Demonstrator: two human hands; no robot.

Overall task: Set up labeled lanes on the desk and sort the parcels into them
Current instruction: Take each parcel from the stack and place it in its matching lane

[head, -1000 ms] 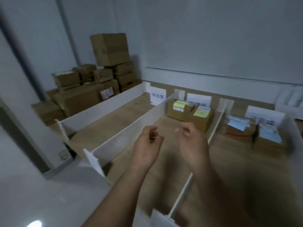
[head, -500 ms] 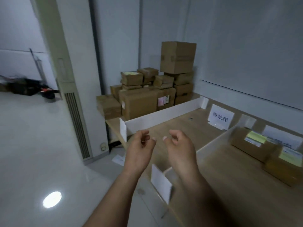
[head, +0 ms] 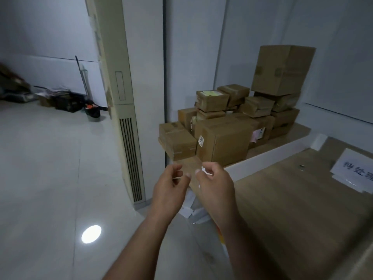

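My left hand [head: 169, 188] and my right hand [head: 216, 186] are raised side by side over the desk's left corner, fingers curled. A thin pale strip shows between the left thumb and fingers, and a small white scrap [head: 202, 170] sits pinched at the right fingertips. Brown cardboard parcels [head: 224, 142] are piled beyond the hands, with a large box [head: 282, 69] on top. On the wooden desk [head: 292, 203], a white divider wall [head: 272, 156] runs along the leftmost lane. A white label card [head: 355, 168] stands at the right edge.
A tall cream floor air conditioner [head: 123, 118] stands left of the parcel pile. White paper pieces [head: 191, 213] lie on the floor below my hands. Dark clutter [head: 66, 102] sits by the far wall. A small metal item [head: 302, 166] lies in the lane.
The view has swung left, from the lanes with sorted parcels to the parcel pile and floor. Both hands keep the same raised, pinching pose close together.
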